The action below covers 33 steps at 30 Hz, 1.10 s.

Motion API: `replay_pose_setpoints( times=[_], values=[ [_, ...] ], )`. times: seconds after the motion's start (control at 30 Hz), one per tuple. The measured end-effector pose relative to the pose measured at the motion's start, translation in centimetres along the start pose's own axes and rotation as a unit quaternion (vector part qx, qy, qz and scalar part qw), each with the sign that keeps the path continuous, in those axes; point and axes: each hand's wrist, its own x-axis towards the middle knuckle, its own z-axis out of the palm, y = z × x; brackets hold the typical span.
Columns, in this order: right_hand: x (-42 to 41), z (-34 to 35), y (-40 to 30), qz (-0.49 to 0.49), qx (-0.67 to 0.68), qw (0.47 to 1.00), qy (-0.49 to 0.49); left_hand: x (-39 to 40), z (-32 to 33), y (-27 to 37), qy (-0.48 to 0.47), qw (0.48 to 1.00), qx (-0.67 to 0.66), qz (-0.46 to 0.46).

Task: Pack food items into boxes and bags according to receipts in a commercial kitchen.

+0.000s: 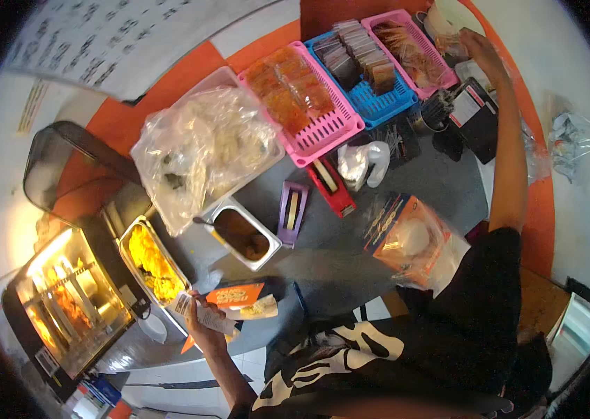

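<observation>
My left hand holds a printed paper slip at the counter's front edge. Just beyond it is a metal pan of yellow food. Beside the slip lies an orange and white food carton, partly behind my hand. My right arm is stretched to the far right, where my right hand is at a white tub and some clear plastic. Whether its fingers grip anything is too small to tell. A pink basket of small clear packets stands just left of that hand.
A glowing glass-fronted warmer is at the left. Across the counter stand a plastic-covered tray, a pan of brown sauce, a pink basket of orange packets, a blue basket, purple and red tape dispensers, and a bagged orange package.
</observation>
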Motion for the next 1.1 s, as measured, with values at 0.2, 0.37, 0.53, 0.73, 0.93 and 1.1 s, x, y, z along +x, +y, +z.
replay_pose_setpoints(
  times=[0.2, 0.37, 0.53, 0.73, 0.93, 1.1],
  values=[
    [-17.4, 0.2, -15.7, 0.01, 0.215, 0.967, -0.14, -4.4, -5.7, -0.8, -0.032, 0.999, -0.03, 0.004],
    [-35.9, 8.9, -21.5, -0.013, 0.348, 0.903, -0.252, -8.1, -9.9, -0.8, -0.109, 0.991, -0.072, 0.001],
    [-52.2, 21.4, -23.2, 0.117, 0.399, 0.855, -0.311, -9.1, -15.3, -4.1, -0.112, 0.991, 0.077, -0.007],
    [-62.4, 25.7, -32.4, 0.129, 0.483, 0.804, -0.322, -12.0, -17.5, -7.7, -0.277, 0.949, 0.129, -0.084],
    [-65.9, 24.0, -37.8, 0.087, 0.486, 0.811, -0.315, -13.7, -20.4, -7.8, -0.228, 0.969, 0.095, -0.012],
    [-67.5, 23.8, -37.0, 0.052, 0.444, 0.831, -0.332, -14.1, -22.1, -8.6, -0.249, 0.961, 0.117, -0.008]
  ],
)
